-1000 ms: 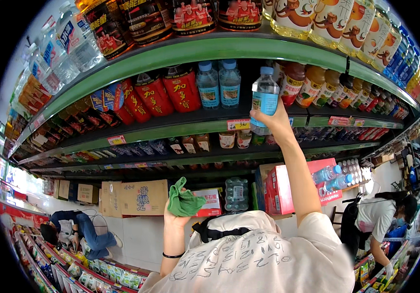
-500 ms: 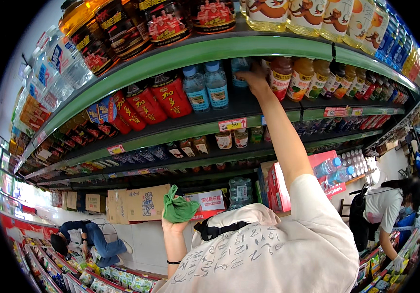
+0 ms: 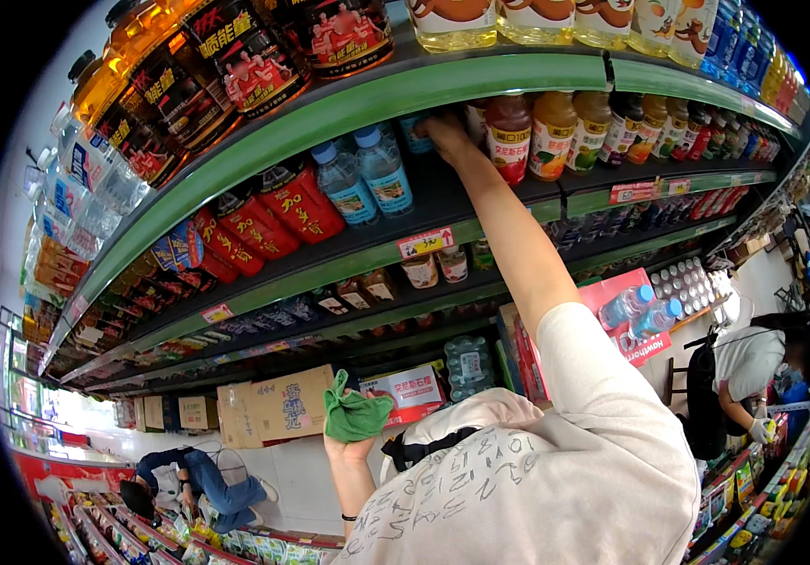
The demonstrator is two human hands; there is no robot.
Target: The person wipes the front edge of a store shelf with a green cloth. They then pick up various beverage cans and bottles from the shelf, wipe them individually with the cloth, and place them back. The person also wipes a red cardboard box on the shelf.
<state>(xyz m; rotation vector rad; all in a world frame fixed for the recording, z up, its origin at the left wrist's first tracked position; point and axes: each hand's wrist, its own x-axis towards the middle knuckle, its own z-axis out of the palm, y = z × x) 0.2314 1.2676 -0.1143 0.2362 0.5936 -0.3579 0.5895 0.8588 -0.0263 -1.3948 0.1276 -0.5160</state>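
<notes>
Left hand: left hand (image 3: 348,450) closed round a green cloth (image 3: 353,416), held up well below the green shelf (image 3: 480,89).
Water bottles: two water bottles (image 3: 367,181) standing under that shelf.
Right hand: right hand (image 3: 444,132) reaches in beneath the shelf, right of the bottles, against a blue-labelled bottle (image 3: 414,132); grip cannot be made out.

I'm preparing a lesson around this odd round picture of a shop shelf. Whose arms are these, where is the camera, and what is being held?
A person wears a wide fisheye camera on the head; that bends the green shelf into a curve. Both arms are theirs. The left hand holds a green cloth up near the chest. The right hand reaches onto the shelf among water bottles and juice bottles; whether it grips one is hidden. Red-labelled bottles stand further left. Another person works nearby.
</notes>
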